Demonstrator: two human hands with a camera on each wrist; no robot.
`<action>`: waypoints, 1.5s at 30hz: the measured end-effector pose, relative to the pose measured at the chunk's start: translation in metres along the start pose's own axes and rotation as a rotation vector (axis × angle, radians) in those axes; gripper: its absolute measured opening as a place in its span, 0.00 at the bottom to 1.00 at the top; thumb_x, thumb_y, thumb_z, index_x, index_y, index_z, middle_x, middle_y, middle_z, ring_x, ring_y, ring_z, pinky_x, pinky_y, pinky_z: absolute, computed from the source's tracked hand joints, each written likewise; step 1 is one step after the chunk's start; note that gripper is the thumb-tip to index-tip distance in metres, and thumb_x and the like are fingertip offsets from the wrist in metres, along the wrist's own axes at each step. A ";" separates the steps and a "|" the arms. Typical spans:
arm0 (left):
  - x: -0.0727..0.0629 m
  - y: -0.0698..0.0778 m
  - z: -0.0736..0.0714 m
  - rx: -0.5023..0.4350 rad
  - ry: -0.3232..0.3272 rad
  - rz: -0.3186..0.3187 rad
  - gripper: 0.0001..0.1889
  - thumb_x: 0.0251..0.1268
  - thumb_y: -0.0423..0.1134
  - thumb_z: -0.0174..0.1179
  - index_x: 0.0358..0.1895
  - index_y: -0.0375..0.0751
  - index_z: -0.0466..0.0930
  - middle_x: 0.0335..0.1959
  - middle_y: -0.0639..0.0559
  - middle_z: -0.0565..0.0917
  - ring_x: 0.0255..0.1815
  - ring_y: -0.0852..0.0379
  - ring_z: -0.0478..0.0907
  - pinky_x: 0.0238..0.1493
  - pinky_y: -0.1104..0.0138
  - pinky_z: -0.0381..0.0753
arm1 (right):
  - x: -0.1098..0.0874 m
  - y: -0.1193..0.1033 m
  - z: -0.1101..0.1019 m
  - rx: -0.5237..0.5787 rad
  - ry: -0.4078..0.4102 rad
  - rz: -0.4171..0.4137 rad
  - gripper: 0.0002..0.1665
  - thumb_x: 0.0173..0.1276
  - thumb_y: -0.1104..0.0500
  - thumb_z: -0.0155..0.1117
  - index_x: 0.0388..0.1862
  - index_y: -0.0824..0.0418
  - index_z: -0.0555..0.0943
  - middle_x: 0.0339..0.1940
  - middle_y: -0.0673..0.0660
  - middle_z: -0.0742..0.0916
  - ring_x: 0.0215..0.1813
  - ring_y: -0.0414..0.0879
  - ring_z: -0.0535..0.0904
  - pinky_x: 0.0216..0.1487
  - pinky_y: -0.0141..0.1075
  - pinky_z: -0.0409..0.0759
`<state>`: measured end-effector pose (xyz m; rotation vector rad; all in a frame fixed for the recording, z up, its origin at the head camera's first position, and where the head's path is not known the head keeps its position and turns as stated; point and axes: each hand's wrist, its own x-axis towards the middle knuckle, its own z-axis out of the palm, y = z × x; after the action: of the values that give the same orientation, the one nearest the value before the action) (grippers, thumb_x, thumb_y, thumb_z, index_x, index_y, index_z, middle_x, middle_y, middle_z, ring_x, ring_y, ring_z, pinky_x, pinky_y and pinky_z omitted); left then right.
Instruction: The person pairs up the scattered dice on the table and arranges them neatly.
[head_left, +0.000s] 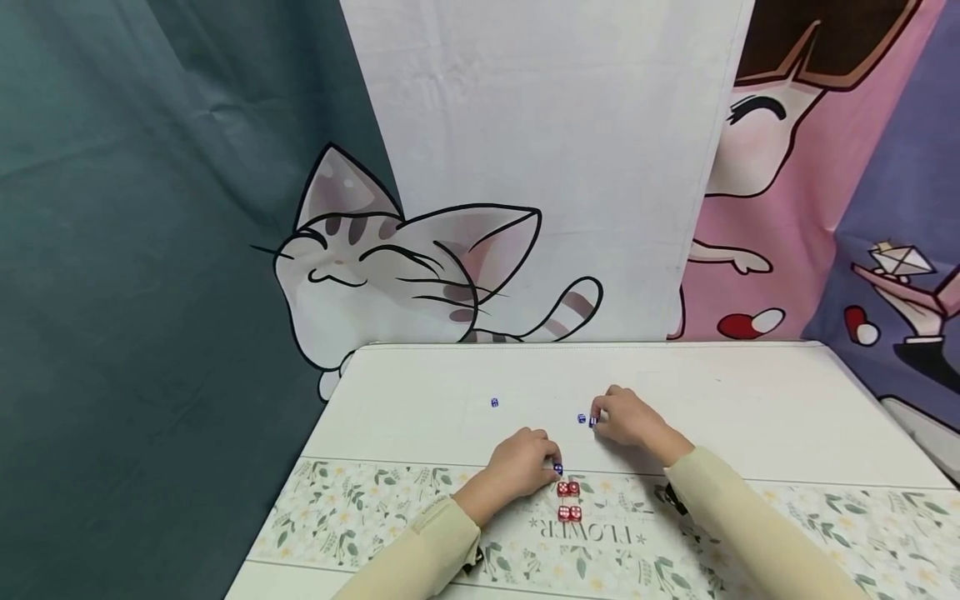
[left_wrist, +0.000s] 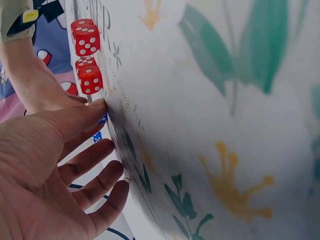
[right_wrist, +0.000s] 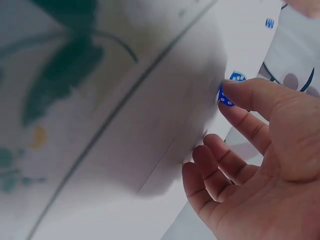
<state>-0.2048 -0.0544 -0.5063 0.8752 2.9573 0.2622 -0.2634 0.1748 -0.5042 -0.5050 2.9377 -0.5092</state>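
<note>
Between thumb and forefinger my left hand (head_left: 525,461) pinches a blue die (head_left: 558,469) at the table, just behind the red dice; in the left wrist view the thumb hides most of it. My right hand (head_left: 626,416), farther back, pinches another blue die (right_wrist: 226,96) by its sides. Close beside that one lies a second blue die (head_left: 581,418). Off to the left, a lone blue die (head_left: 494,402) rests on the white surface. Several red dice stand in two pairs, a rear pair (head_left: 568,489) and a front pair (head_left: 570,514).
A white table (head_left: 420,375) carries a floral band (head_left: 360,508) with the word FLOWER facing away from me. Behind it hangs a curtain with a cartoon cat (head_left: 375,267). A teal curtain (head_left: 135,317) borders the left side. Both sleeves reach over the table's front part.
</note>
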 end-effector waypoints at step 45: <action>0.001 0.003 0.003 0.000 0.033 -0.021 0.10 0.58 0.54 0.73 0.41 0.61 0.89 0.35 0.63 0.79 0.34 0.63 0.71 0.32 0.70 0.71 | -0.045 -0.045 0.012 0.116 -0.047 -0.148 0.08 0.60 0.58 0.75 0.35 0.49 0.84 0.37 0.50 0.77 0.39 0.44 0.69 0.40 0.40 0.71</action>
<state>-0.2035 -0.0510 -0.5084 0.8475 2.9951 0.2778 -0.2057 0.1465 -0.4976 -0.7135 2.8194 -0.6695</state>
